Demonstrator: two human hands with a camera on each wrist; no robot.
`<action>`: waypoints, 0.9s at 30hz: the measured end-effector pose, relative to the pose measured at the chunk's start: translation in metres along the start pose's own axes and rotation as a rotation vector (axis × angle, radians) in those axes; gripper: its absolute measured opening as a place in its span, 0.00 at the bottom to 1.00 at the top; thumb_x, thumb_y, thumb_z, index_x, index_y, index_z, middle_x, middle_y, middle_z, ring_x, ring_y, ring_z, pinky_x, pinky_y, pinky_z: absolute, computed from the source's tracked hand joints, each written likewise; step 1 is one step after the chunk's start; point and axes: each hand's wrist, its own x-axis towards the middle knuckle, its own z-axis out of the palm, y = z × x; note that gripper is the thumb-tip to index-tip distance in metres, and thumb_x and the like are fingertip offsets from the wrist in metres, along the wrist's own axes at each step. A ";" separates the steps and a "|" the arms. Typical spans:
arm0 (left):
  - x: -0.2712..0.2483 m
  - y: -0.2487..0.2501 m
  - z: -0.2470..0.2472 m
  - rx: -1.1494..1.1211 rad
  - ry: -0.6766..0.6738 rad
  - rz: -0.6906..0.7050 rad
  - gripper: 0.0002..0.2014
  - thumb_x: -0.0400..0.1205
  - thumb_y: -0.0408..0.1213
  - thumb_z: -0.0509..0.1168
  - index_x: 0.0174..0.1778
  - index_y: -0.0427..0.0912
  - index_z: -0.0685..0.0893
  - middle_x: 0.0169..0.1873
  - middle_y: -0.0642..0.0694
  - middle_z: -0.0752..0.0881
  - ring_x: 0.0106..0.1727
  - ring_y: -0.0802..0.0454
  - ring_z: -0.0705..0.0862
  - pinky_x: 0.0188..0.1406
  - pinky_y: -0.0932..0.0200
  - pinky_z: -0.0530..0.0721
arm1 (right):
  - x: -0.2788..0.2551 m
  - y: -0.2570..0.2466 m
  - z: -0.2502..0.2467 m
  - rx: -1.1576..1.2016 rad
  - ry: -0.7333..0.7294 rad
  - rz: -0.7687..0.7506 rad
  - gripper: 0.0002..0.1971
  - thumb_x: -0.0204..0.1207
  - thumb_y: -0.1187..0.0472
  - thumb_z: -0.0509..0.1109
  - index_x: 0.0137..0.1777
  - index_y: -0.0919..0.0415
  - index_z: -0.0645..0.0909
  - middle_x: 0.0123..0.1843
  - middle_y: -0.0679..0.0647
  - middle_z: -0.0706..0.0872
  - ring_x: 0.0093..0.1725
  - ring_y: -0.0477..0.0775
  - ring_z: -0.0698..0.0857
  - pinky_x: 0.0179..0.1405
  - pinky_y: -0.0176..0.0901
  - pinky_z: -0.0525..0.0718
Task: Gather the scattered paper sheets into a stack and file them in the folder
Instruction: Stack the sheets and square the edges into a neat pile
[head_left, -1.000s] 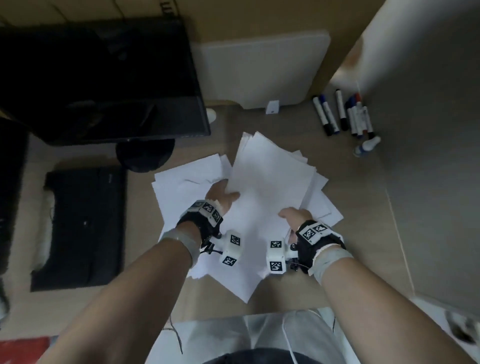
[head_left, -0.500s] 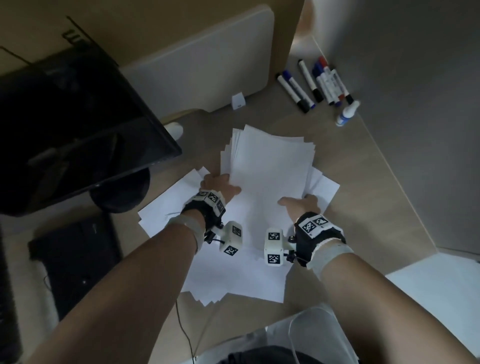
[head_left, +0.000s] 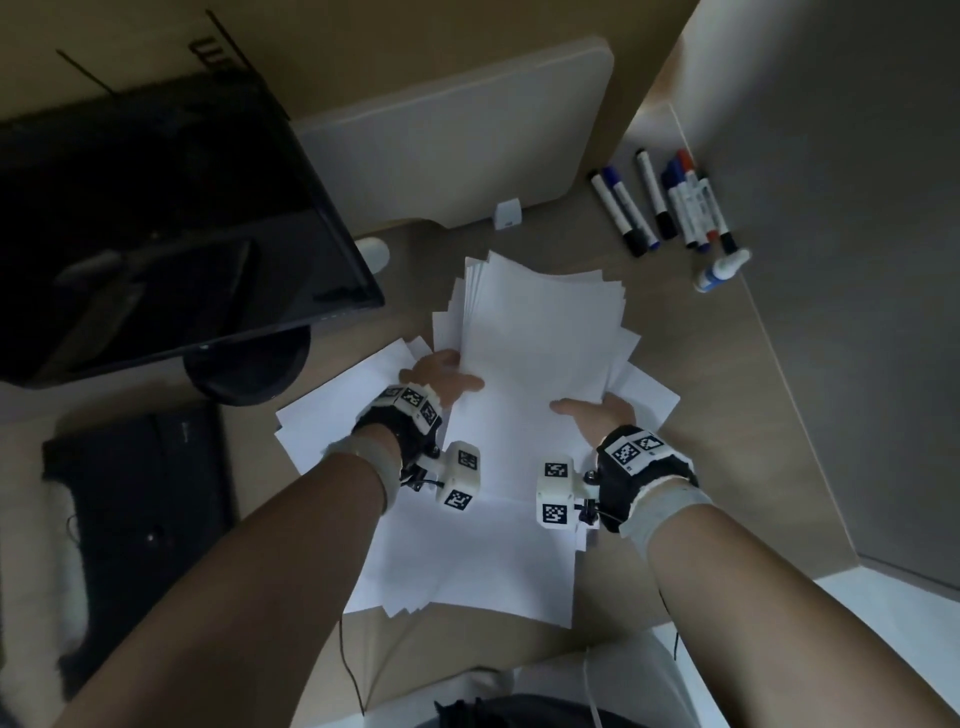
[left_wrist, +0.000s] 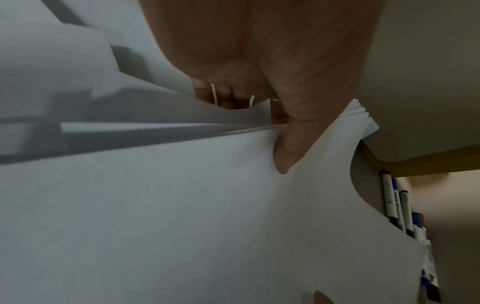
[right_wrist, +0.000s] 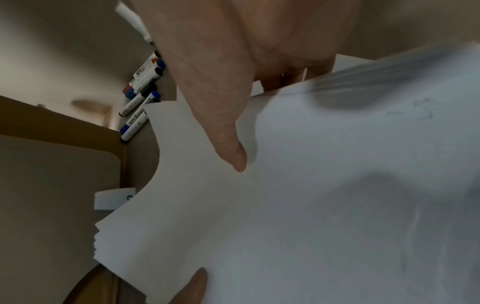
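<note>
From the head view, the left hand (head_left: 441, 382) and the right hand (head_left: 597, 415) both hold a bunch of white paper sheets (head_left: 540, 338) between them. Each hand has its thumb on top of the paper and its fingers tucked under it. More loose sheets (head_left: 332, 415) lie flat on the worktop (head_left: 727, 415) under and beside the left hand, and some poke out past the right hand too. Far ahead of the right hand lie some marker pens (head_left: 665, 208) and a small bottle (head_left: 719, 273). A dark screen (head_left: 156, 218) stands off beyond the left hand.

From the left wrist view, the left thumb (left_wrist: 288, 144) presses down on the top sheet (left_wrist: 182, 205), and the fingers (left_wrist: 226, 96) curl under the edges of the paper. The pens (left_wrist: 400, 209) show past the paper.

From the right wrist view, the right thumb (right_wrist: 228, 139) lies on top of the bunch (right_wrist: 337, 185), and the fingers (right_wrist: 285, 80) go under it. The sheet edges fan out a little below the thumb.
</note>
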 end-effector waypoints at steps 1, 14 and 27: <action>-0.001 0.000 0.002 -0.004 0.006 -0.006 0.36 0.57 0.59 0.65 0.63 0.52 0.81 0.65 0.45 0.82 0.66 0.38 0.78 0.72 0.45 0.72 | 0.001 0.001 -0.002 -0.001 0.010 -0.002 0.46 0.68 0.52 0.82 0.81 0.67 0.64 0.78 0.61 0.73 0.73 0.63 0.76 0.67 0.52 0.75; -0.006 0.001 0.015 -0.308 0.090 0.073 0.23 0.73 0.39 0.75 0.61 0.34 0.82 0.60 0.37 0.85 0.62 0.38 0.83 0.67 0.44 0.79 | 0.006 0.005 -0.025 0.232 -0.029 -0.203 0.32 0.72 0.75 0.73 0.76 0.63 0.68 0.70 0.62 0.80 0.61 0.59 0.82 0.63 0.49 0.78; -0.014 -0.015 0.021 -0.535 0.159 -0.059 0.41 0.74 0.30 0.75 0.78 0.47 0.58 0.64 0.37 0.78 0.63 0.38 0.80 0.64 0.45 0.78 | 0.020 -0.004 -0.036 0.093 0.077 -0.331 0.18 0.78 0.73 0.66 0.67 0.69 0.76 0.60 0.58 0.85 0.51 0.51 0.80 0.35 0.22 0.75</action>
